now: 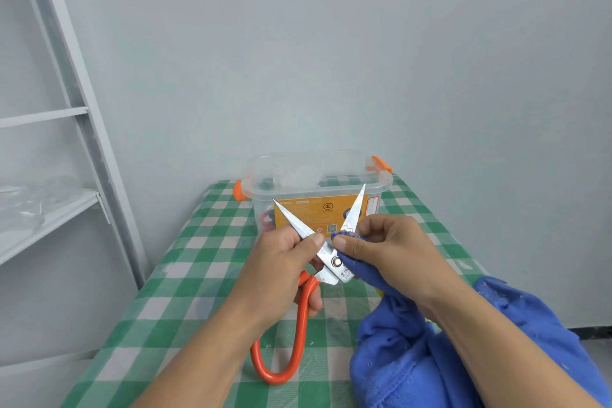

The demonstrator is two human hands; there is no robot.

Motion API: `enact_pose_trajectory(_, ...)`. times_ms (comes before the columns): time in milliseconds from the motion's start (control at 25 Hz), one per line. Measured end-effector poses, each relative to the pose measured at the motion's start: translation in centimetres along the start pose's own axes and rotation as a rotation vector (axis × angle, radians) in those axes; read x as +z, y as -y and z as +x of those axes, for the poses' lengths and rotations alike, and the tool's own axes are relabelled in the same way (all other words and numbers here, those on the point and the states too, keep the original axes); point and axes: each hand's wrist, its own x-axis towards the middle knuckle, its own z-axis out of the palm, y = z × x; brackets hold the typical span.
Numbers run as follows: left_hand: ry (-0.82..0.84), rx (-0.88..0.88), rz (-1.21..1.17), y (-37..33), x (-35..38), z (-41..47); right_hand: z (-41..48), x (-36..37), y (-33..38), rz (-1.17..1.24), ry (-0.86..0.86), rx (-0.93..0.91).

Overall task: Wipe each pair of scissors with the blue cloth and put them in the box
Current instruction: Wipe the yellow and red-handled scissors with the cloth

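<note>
Over the table: I see both hands raised above the green-and-white checked top, just in front of the box.
left hand: curled round the scissors beside the pivot. The thumb lies along the left blade and the fingers wrap underneath where the orange handle starts.
right hand: thumb and fingers pinch a fold of the blue cloth onto the base of the right blade, just beside the pivot.
scissors: held in the air between the 2 hands. The blades spread in a V with both tips pointing away from me toward the box. I can see 1 orange handle loop, which hangs below the left hand on the near side.
blue cloth: its pinched end covers the lower part of the right blade. The rest trails under the right wrist and lies heaped at the table's lower right.
box: clear plastic, open at the top, standing at the far end of the table by the wall. It has 2 orange latches and an orange label on its near wall. A red shape shows through that wall at the left, but I cannot tell what it is.
shelf: white metal, at my left, with clear plastic lying on it.
</note>
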Motion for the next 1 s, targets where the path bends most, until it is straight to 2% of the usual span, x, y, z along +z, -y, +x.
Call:
enact_pose_trajectory(160,-0.006,0.011,0.006,0.0,0.4,0.0,0.1,0.6,0.3,-0.079,-0.117,-0.075)
enact_pose_trajectory(280,-0.004,0.012,-0.001,0.1,0.6,-0.2,0.2,0.7,0.6,-0.070,-0.185,-0.067)
enact_pose_trajectory(480,-0.003,0.010,-0.015,0.2,0.5,-0.1,0.1,-0.1,0.6,0.018,-0.072,-0.010)
enact_pose_trajectory(640,0.001,0.004,-0.010,0.4,0.5,0.0,0.0,-1.0,0.4,-0.010,0.036,0.008)
enact_pose_trajectory(800,-0.003,0.019,0.003,0.4,0.4,0.0,0.1,-0.9,0.9,0.035,-0.007,0.026)
enact_pose_trajectory(1000,0.002,-0.002,-0.005,0.5,0.9,0.0,0.1,-0.3,0.8,-0.060,-0.131,-0.042)
